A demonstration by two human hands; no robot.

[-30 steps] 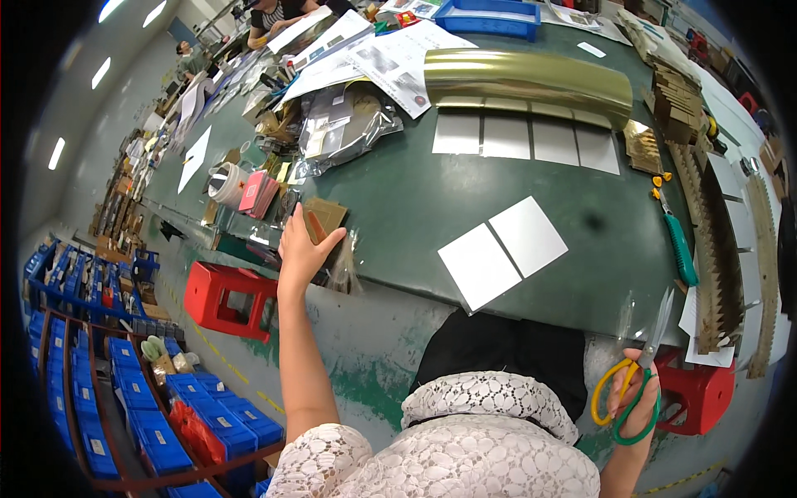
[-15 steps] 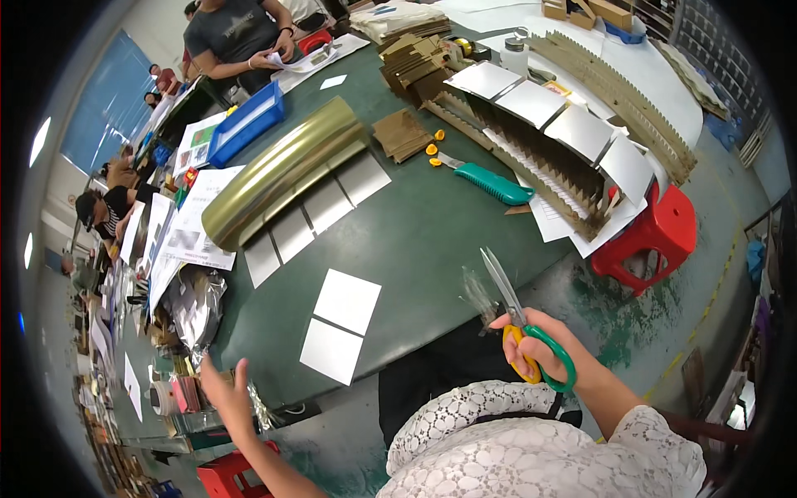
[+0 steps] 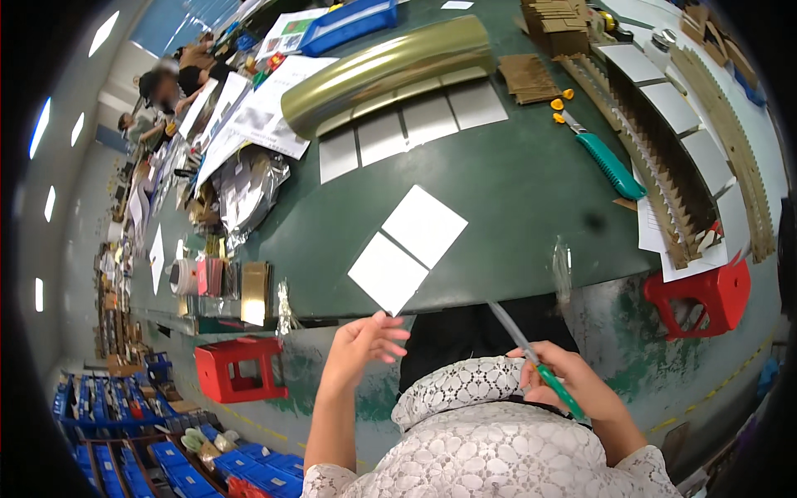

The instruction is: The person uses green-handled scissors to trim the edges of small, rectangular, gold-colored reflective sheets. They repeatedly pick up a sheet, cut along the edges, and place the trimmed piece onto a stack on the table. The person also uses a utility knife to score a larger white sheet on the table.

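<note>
My right hand is closed around the handles of a pair of scissors, whose blades point toward the table's front edge. Fingers apart, my left hand is at the same edge, beside the near corner of a white card. That card lies next to a second white card, a thin dark gap between them. Whether my fingertips touch the corner I cannot tell. Farther back on the green table lies a gold roll of film, with a row of white cards coming out from under it.
A green utility knife and yellow bits lie right of the roll, by brown cardboard pieces. Toothed cardboard racks hold white cards. Clear plastic strips lie at the front edge. Red stools stand below.
My view has turned. My left hand has moved right, from the table's left side to the pair of cards. The scissors have come lower and nearer my body, still in my right hand.
</note>
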